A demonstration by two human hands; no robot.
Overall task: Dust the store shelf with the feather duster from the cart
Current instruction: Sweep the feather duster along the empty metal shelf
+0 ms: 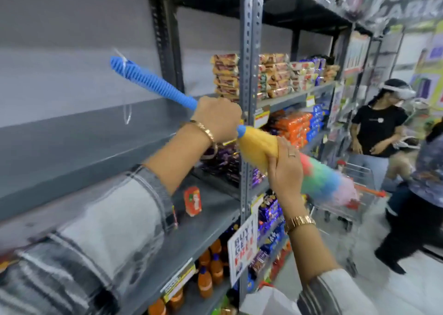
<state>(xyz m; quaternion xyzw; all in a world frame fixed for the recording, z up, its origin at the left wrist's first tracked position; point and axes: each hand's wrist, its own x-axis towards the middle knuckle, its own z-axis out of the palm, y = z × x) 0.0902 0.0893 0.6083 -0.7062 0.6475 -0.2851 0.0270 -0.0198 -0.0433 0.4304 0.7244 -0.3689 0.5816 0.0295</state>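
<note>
The feather duster has a ribbed blue handle and a fluffy head running from yellow to green, blue and pink. My left hand grips the lower end of the handle, with the handle's free end pointing up and left. My right hand is wrapped around the yellow part of the head. The coloured tip sticks out to the right, over the aisle. Beside and behind my left arm lies the bare grey store shelf.
A perforated metal upright stands just behind my hands. Snack packets, biscuit packs and orange bottles fill nearby shelves. A small orange packet lies on the lower shelf. Two people and a shopping cart occupy the aisle at right.
</note>
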